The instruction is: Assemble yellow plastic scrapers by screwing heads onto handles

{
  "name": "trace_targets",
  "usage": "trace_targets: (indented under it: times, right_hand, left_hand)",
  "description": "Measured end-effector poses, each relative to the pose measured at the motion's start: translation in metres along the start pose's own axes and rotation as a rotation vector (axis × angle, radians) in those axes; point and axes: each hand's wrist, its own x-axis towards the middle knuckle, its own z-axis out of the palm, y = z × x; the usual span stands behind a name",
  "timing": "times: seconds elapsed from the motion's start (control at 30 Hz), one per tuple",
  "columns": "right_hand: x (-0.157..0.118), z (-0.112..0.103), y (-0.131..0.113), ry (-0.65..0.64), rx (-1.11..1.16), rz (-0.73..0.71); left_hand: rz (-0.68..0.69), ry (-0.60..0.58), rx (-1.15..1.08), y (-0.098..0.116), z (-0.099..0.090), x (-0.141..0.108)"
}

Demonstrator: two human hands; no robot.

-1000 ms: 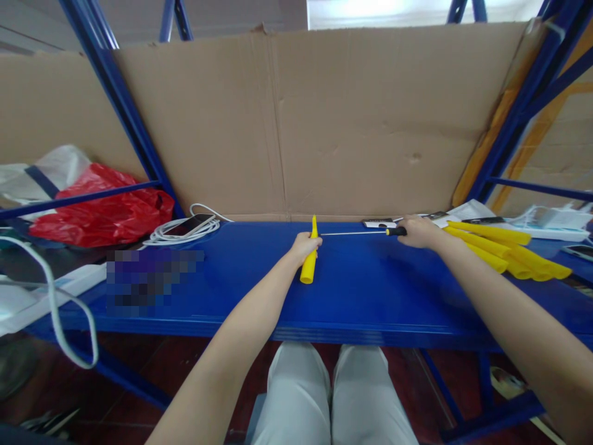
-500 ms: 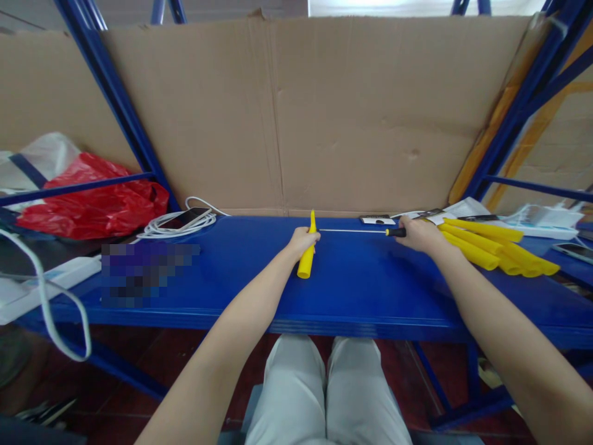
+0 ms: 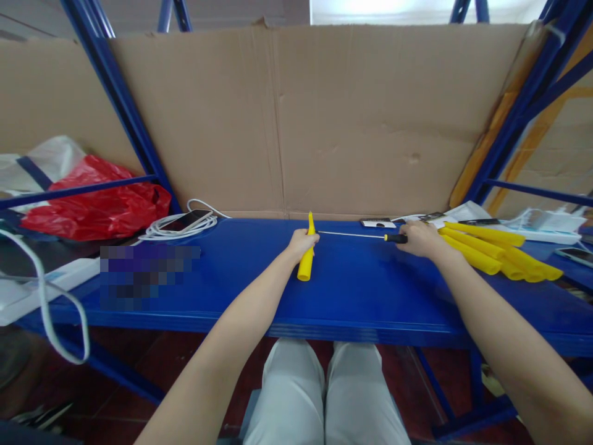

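My left hand point(image 3: 299, 242) is closed around a hollow yellow tapered tube point(image 3: 304, 267), its narrow end pointing to the back and its wide mouth towards me. In my right hand point(image 3: 420, 238) is a long, thin screwdriver point(image 3: 395, 238) with a black and yellow handle. Its shaft points left, and the tip meets the left fingers at the side of the tube; whether it enters the tube is hidden. Just right of my right hand lies a pile of several similar yellow tubes point(image 3: 504, 252).
The blue table point(image 3: 250, 290) has a cardboard panel point(image 3: 347, 123) behind it. At left are a coiled white cable point(image 3: 204, 224), a phone point(image 3: 188, 220), a red plastic bag point(image 3: 102, 204) and a power strip point(image 3: 69, 275). Another phone point(image 3: 574, 254) lies far right.
The screwdriver's handle end has dipped slightly, so the shaft slopes down to the right. Both hands keep their hold, and the view has shifted a little.
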Motion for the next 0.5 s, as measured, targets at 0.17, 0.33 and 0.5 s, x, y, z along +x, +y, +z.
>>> trace_targets:
  times: [0.17,0.33,0.5]
  right_hand:
    - [-0.0029,-0.0066,-0.0045,-0.076,0.008,0.093]
    - [0.0001,-0.0039,-0.0011,-0.114,0.046,0.085]
    - [-0.0003,-0.0046,-0.0019,-0.093,0.058,0.064]
  left_hand:
    - [0.008,-0.007,0.02,-0.0019,0.0007,0.0017]
    - [0.002,-0.009,0.034,-0.0009,0.0,0.0009]
    - [0.0,-0.008,0.045,0.0005,0.0003,-0.0001]
